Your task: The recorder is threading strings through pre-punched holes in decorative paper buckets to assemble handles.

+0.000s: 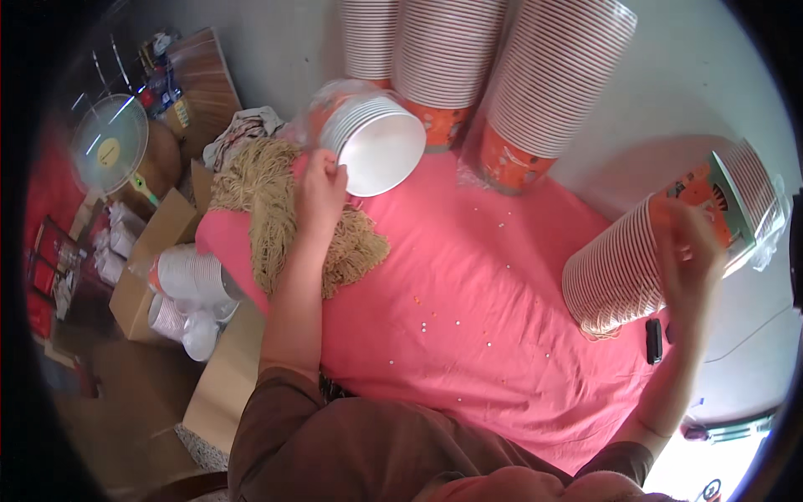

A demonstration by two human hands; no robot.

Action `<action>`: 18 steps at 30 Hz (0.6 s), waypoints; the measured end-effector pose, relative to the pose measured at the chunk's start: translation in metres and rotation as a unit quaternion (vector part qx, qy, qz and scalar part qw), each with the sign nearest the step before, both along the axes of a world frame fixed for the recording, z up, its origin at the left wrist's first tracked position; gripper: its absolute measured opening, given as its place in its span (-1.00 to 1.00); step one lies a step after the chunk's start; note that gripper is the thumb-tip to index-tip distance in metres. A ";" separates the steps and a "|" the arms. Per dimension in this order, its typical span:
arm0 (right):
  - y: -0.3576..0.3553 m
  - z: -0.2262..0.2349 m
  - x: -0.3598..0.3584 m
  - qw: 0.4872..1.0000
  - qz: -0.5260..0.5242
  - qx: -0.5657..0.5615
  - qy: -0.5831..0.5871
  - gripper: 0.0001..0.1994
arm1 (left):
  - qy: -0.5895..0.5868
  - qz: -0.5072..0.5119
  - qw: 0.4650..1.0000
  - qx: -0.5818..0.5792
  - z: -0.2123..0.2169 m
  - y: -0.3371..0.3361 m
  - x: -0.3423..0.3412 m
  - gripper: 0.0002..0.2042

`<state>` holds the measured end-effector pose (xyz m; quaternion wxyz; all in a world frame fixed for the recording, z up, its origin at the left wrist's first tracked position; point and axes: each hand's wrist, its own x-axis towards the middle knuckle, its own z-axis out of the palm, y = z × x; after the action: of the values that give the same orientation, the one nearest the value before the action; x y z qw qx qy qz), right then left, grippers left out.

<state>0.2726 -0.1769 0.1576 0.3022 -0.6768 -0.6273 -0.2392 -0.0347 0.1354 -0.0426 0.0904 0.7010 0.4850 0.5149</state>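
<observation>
At the far left of the pink cloth, a short stack of white paper tubs (386, 155) lies tilted in clear plastic, its open mouth facing me. My left hand (322, 191) is closed at the lower left rim of this stack. A tan bundle of strings (272, 197) lies under and beside my left forearm. On the right, a long leaning stack of paper tubs (615, 263) has orange printed sides and plastic at its far end. My right hand (696, 251), slightly blurred, is in front of it with fingers curled in a pinch; what they hold is unclear. Loose tan strings hang at the stack's lower end.
Tall wrapped stacks of tubs (556, 84) stand against the wall at the back. Small white bits dot the pink cloth (468, 276). A black object (654, 340) lies near the right edge. On the left, an open cardboard box (138, 289) holds more tubs; a fan (110, 146) stands behind.
</observation>
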 end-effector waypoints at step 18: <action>0.097 -0.133 -0.078 0.957 0.212 -0.186 0.067 -0.82 | 0.084 -0.032 0.994 0.057 0.010 -0.036 0.029 -0.83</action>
<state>0.1951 -0.0797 0.0251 0.2560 -0.5873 -0.7678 -0.0023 -0.0060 0.0997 -0.0324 0.0257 0.7607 0.4383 0.4782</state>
